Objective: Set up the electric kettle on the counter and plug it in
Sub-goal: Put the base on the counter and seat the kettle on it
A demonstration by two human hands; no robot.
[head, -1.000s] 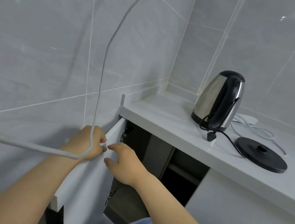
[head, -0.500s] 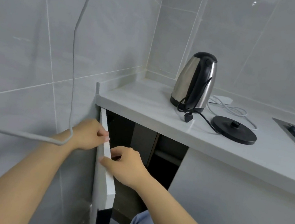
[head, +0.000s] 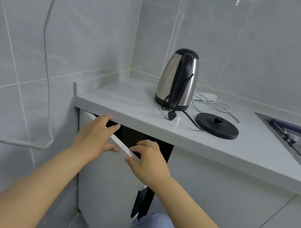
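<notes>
Head | steel kettle (head: pixel 177 79) upright, black base (head: pixel 217 125) beside | both grips released on cabinet door (head: pixel 115 176)

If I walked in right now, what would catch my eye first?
Probably the shiny steel kettle standing on the counter near the tiled corner, its black round base lying apart beside it with the plug loose on the counter. Next, the two hands on the white cabinet door below: the left hand and right hand both at its top edge.
</notes>
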